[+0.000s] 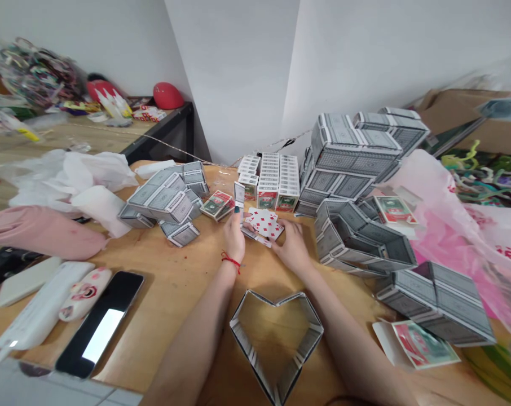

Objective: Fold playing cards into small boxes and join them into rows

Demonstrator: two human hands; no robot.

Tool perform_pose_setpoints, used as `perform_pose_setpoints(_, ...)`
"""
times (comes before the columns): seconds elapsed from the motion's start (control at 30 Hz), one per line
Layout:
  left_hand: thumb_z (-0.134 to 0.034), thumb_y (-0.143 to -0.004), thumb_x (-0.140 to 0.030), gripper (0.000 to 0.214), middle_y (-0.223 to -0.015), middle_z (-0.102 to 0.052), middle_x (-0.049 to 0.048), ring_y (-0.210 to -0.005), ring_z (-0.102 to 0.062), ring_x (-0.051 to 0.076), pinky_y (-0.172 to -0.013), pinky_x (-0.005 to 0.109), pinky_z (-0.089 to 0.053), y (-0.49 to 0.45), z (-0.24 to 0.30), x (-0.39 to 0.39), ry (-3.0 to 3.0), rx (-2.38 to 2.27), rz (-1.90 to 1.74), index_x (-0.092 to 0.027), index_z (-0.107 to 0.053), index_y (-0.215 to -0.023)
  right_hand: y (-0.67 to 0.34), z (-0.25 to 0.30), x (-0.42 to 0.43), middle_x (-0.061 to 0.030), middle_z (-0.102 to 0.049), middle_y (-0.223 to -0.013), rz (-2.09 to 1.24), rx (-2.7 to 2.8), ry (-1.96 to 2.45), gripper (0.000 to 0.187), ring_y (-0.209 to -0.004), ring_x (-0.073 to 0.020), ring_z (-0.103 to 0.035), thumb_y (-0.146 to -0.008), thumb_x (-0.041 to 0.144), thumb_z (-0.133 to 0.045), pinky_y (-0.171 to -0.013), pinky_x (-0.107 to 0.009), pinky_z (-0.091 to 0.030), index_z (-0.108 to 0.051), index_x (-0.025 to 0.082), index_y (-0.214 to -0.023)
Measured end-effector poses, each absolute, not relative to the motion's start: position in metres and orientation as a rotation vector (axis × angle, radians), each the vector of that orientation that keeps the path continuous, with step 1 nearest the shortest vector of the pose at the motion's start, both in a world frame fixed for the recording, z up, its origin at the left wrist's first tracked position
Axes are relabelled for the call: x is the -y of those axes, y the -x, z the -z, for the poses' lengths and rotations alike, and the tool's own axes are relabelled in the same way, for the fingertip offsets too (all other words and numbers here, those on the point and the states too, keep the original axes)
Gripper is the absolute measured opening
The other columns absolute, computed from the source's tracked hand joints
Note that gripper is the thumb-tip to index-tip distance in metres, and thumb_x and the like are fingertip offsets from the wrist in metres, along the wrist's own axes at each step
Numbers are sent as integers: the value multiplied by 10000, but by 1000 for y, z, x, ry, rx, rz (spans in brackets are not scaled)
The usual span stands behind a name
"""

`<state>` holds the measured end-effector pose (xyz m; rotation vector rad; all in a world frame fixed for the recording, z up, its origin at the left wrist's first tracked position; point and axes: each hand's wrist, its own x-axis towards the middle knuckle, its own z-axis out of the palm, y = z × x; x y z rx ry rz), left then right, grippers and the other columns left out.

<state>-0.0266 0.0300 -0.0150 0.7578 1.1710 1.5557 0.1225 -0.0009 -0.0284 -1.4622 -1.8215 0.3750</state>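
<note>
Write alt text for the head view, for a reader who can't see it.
A person's left hand and right hand hold playing cards with red diamonds over a wooden table. A heart-shaped card frame sits in the foreground; stacked card structures stand to the right, boxed decks beyond the hands, and a phone lies at left.

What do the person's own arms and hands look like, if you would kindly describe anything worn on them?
The left hand has a thin red cord bracelet at its wrist and dark green polish on the thumbnail. The right hand shows no bracelet; its nails are too small to judge. Neither glove nor sleeve shows on either side.
</note>
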Motion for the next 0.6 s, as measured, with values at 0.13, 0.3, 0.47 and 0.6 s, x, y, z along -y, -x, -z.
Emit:
perform_pose_setpoints(0.13,-442,-719,-526,445,-477,-564,16,-460,-578,147,-435,235,-453,32,13,-31,-707,-1146,-1556,-112,-603,-755,-123,28,0,-130,-555,-1052,-402,1682,1446,483,-1007,-270,-468,-636,291,-633,-888,-455,-368,-499,150,-1078)
perform_pose_setpoints(0.3,-491,-707,-431,355,-723,-648,47,-567,-614,148,-502,256,-493,36,12,-33,-651,-1095,-1608,-123,-605,-844,-123,31,-7,-108,-569,-1054,-776,1202,1295,488,-921,-198,-558,-638,318,-633,-833,-392,-443,-480,163,-1074)
perform_pose_setpoints(0.47,-546,-689,-343,281,-844,-652,72,-752,-627,183,-648,301,-506,35,16,-33,-798,-1141,-1577,-117,-631,-833,-122,22,-10,-62,-628,-908,-1182,796,1081,374,-801,-164,-614,-635,366,-652,-757,-353,-490,-543,169,-934)
perform_pose_setpoints(0.6,-585,-662,-257,218,-912,-659,69,-889,-597,191,-814,322,-459,33,17,-31,-1000,-1287,-1549,-142,-660,-831,-124,16,-9,-43,-642,-758,-1396,708,975,297,-727,-178,-636,-664,417,-626,-687,-341,-511,-563,169,-813)
